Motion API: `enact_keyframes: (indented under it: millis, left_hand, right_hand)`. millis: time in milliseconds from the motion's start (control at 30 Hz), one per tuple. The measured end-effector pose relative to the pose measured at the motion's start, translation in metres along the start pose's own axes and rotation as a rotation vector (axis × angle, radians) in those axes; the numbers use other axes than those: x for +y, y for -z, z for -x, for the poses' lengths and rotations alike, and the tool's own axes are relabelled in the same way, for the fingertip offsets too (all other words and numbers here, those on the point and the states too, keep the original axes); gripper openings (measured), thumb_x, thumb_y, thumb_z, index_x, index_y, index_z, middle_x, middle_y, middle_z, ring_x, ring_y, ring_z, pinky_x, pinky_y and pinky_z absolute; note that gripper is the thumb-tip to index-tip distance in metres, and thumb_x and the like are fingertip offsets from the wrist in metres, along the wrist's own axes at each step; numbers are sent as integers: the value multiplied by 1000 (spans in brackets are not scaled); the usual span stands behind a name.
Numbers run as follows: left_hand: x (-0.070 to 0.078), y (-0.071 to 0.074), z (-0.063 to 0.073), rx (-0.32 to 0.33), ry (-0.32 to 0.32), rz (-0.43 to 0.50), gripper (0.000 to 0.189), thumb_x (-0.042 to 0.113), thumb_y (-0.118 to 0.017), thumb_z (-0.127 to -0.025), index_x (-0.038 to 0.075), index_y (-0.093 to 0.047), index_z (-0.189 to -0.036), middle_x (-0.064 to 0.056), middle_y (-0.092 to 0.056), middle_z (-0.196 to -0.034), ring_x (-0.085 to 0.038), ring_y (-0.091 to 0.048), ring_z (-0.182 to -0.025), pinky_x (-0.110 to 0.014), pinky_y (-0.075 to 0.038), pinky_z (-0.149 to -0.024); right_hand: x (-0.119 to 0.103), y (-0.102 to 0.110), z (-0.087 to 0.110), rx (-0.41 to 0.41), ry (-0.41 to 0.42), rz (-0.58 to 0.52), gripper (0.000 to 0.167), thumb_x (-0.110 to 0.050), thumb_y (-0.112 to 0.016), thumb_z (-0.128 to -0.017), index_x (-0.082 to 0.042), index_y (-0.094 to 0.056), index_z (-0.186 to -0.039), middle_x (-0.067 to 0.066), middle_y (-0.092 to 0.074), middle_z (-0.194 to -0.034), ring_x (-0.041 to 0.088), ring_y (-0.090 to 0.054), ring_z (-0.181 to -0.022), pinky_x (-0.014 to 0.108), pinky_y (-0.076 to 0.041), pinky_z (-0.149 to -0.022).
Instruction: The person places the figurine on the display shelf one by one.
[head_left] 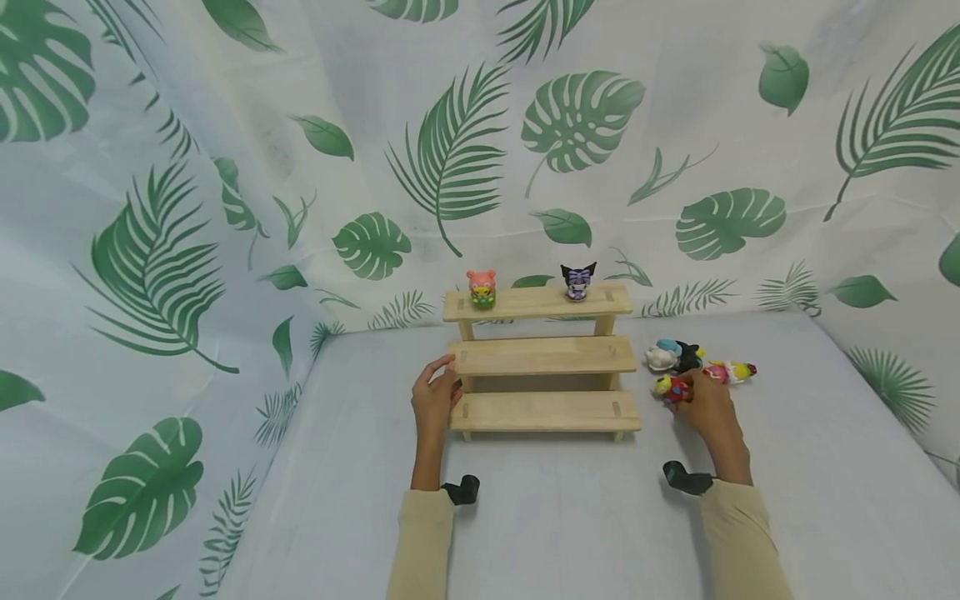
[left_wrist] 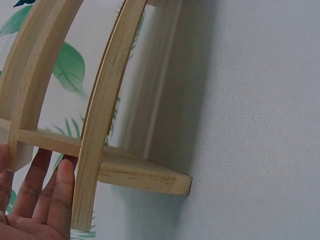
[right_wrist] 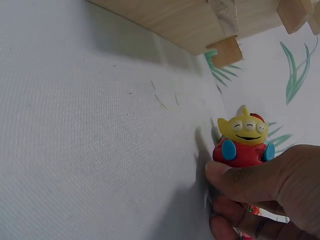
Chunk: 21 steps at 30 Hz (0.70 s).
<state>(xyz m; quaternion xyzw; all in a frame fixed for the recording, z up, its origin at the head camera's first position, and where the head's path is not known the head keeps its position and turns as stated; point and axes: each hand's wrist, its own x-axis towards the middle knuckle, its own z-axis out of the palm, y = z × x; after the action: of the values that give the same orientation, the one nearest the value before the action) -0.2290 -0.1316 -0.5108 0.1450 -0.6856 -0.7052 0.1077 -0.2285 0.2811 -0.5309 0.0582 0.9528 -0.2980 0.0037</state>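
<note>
A three-tier wooden display stand (head_left: 546,357) stands against the leaf-print backdrop. My left hand (head_left: 435,395) grips the left end of its middle board, with fingers reaching beneath the board in the left wrist view. To the right of the stand, my right hand (head_left: 707,407) pinches a three-eyed toy figurine (right_wrist: 242,137) with a yellow head, red body and blue patches. The figurine is low over the table, just in front of other small figurines (head_left: 677,356). On the top tier sit a pink-and-green figurine (head_left: 482,290) at left and a purple-and-black figurine (head_left: 577,282) at right.
Beside the right hand lie a pink figurine (head_left: 717,372) and a yellow-and-white figurine (head_left: 741,372). A pale cloth covers the table (head_left: 555,517). The leaf-print backdrop (head_left: 465,200) rises behind the stand and along both sides.
</note>
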Motion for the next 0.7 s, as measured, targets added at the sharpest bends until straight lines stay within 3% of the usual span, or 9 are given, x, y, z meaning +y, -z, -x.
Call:
enact_keyframes:
  millis: [200, 333, 533, 700]
  left_hand:
    - [-2, 0, -1, -1, -7, 3, 21, 34, -66, -94, 24, -71, -112, -10, -74, -96, -19, -71, -83, -27, -61, -70]
    - [-1, -1, -1, 0, -12, 0, 23, 34, -65, -95, 22, -70, -114, -12, -74, -101, -22, -71, -87, -28, -62, -71]
    - [0, 0, -1, 9, -15, -9, 24, 35, -65, -95, 21, -71, -114, -12, -74, -102, -22, -71, -85, -32, -62, -73]
    - [-1, -1, 0, 8, -12, -8, 21, 34, -66, -94, 23, -71, -112, -11, -74, -97, -23, -71, -83, -29, -62, -70]
  right_hand:
    - [-3, 1, 4, 24, 20, -46, 42, -2, -69, -85, 11, -50, -120, 32, -59, -104, 37, -55, -86, 47, -53, -72]
    - [-10, 8, 8, 63, 40, -93, 43, -4, -66, -87, 12, -48, -122, 33, -56, -111, 37, -52, -88, 40, -48, -68]
    - [-18, 13, 8, 134, 68, -123, 49, -9, -71, -88, 13, -47, -124, 35, -54, -115, 41, -55, -92, 41, -47, -70]
    - [-20, 15, 8, 162, 67, -136, 52, -13, -74, -87, 13, -48, -124, 34, -56, -113, 39, -57, -90, 31, -45, -66]
